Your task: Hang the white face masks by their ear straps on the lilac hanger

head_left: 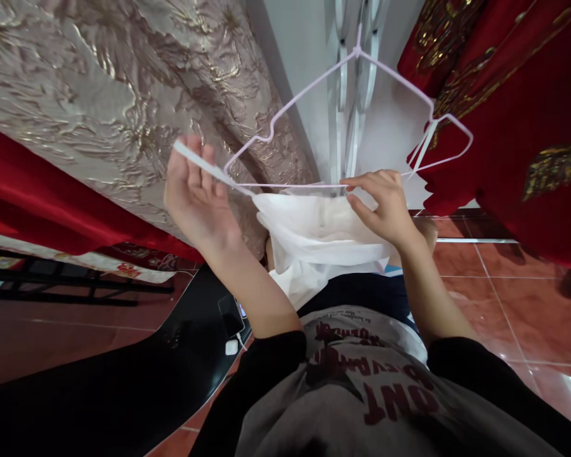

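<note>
A pale pink clothes hanger (309, 81) hangs in front of me by its hook, whose top is out of view. White cloth (309, 222) with straps lies over my lap below the bottom bar. My left hand (197, 190), palm up with fingers curled, holds a white strap (207, 166) stretched taut at the hanger's left end. Another white strap (424, 147) is looped over the hanger's right shoulder. At the middle of the bottom bar my right hand (378, 200) has its fingertips on the bar, the thumb just below it.
Shiny beige embossed fabric (171, 82) fills the left, and red cloth with gold trim (509, 114) hangs on the right. White metal bars (345, 120) stand behind the hanger. On the black bench (99, 368) lie a phone (231, 316) and a small white case (231, 347).
</note>
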`<move>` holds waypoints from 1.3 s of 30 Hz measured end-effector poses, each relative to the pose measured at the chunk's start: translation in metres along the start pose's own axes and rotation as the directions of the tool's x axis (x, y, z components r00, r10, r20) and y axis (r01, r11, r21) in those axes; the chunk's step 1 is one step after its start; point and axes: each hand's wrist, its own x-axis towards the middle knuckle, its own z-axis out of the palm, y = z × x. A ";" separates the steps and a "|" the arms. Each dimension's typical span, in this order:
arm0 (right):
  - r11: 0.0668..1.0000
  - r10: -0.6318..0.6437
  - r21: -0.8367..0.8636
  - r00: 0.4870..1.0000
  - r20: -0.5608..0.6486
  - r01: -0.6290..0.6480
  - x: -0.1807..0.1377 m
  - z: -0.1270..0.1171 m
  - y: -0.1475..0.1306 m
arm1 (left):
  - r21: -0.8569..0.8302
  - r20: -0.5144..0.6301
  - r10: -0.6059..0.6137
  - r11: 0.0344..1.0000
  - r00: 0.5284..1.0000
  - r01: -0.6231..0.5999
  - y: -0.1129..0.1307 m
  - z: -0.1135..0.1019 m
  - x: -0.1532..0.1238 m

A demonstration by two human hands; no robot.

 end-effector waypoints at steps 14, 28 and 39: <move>0.977 0.083 0.215 0.918 -0.387 0.002 -0.009 -0.002 0.001 | 0.069 0.115 -0.088 0.994 0.989 0.081 -0.053 0.050 -0.065; 0.782 0.472 0.586 0.814 -0.338 -0.210 0.035 -0.064 0.003 | 0.063 0.138 -0.046 0.997 0.989 0.038 -0.066 0.046 -0.065; 0.657 0.439 0.732 0.698 -0.565 0.179 0.030 -0.079 0.061 | 0.027 0.143 -0.006 1.000 0.990 0.003 -0.064 0.046 -0.064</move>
